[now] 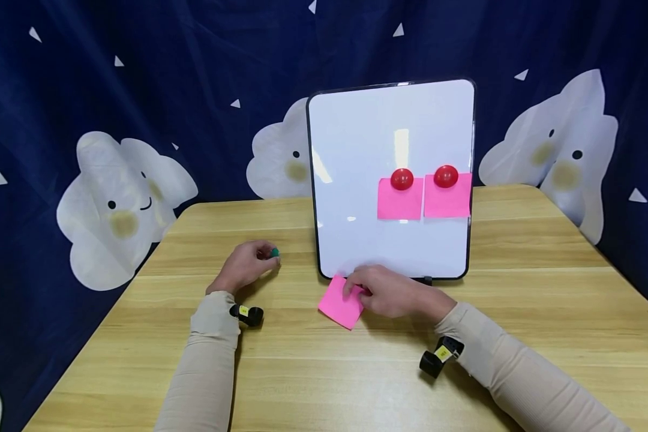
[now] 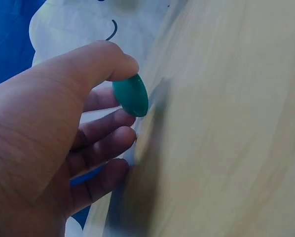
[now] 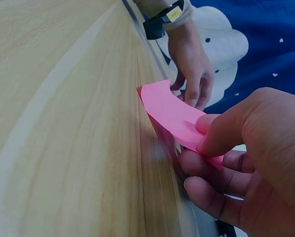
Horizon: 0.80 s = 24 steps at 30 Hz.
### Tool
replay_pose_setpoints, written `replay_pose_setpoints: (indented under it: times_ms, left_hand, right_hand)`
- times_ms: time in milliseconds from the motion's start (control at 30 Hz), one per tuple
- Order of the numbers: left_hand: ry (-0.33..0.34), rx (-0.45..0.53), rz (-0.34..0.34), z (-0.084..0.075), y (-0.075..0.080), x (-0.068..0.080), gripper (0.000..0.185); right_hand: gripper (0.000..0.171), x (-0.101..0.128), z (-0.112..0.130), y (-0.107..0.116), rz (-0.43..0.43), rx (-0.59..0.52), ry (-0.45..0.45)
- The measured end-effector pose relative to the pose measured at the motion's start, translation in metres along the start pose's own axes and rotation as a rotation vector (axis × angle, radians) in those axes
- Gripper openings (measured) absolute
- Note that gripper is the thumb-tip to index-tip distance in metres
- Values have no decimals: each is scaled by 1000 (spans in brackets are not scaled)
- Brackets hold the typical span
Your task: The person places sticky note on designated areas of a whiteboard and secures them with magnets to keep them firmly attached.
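Between thumb and fingers, my left hand [image 1: 248, 264] pinches a green round magnet [image 2: 131, 95], just above the table left of the whiteboard. My right hand [image 1: 389, 292] pinches a pink sticky note [image 1: 339, 305] at the whiteboard's lower edge; the note bends in the right wrist view, its far end curving away from the fingers. The whiteboard [image 1: 367, 132] stands upright on the table. On its right half, two pink sticky notes [image 1: 399, 207] hang side by side, each with a red round magnet [image 1: 402, 179] over its top edge.
The wooden table [image 1: 324, 372] spreads in front of and around the whiteboard. Behind it hangs a dark blue curtain [image 1: 205, 54] with white clouds and triangles. Black wrist cameras [image 1: 437, 357] are strapped over both sleeves.
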<state>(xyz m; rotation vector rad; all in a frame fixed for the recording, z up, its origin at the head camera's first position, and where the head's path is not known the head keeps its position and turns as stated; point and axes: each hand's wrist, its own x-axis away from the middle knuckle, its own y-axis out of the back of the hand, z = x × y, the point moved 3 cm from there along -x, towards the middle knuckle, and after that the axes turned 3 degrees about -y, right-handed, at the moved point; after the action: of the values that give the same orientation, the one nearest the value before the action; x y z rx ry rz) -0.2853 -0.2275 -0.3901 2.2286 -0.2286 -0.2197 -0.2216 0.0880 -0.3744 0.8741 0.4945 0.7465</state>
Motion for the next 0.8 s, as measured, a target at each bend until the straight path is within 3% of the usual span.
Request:
replay_pose_setpoints:
  times_ms: [233,433,800]
  left_hand:
    - [-21,-16,-24,-1,-1,-2,40]
    - [-10,-21,-29,-3,-1,-2,42]
    - [10,150,-15,-7,-4,-6,43]
  right_hand:
    - [29,0,-1,0,-11,-3,3]
    - [27,0,-1,0,-17,-7,2]
    - [24,0,0,2,-25,-19,-2]
